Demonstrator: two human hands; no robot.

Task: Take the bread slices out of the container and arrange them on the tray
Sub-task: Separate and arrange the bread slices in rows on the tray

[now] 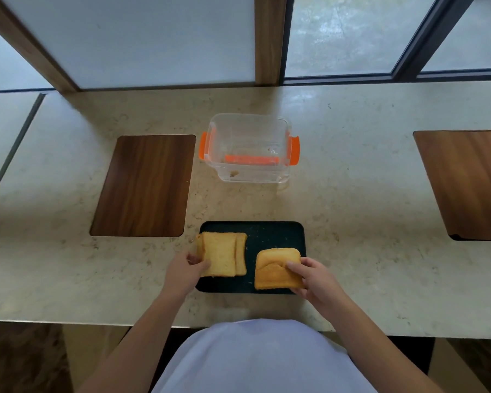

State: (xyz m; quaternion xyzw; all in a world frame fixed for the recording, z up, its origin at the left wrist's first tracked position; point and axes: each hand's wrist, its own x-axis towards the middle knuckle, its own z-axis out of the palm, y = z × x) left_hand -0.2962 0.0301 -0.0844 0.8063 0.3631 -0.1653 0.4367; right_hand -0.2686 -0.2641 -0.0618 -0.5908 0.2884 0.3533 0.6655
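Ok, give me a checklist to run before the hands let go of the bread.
1. Container emptied of slices: ok, only a crumb shows.
2. Left stack fully on the tray: not ok, its left edge overhangs the rim.
3. Right stack on the tray: ok, though close to the near-right corner.
4. Stacks apart: ok, dark tray shows between them.
5. Left hand and right hand each holding a stack: ok.
6. Slice count per stack: cannot tell.

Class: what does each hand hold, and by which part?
Left hand grips the left bread stack by its near-left corner; right hand grips the right bread by its right edge.
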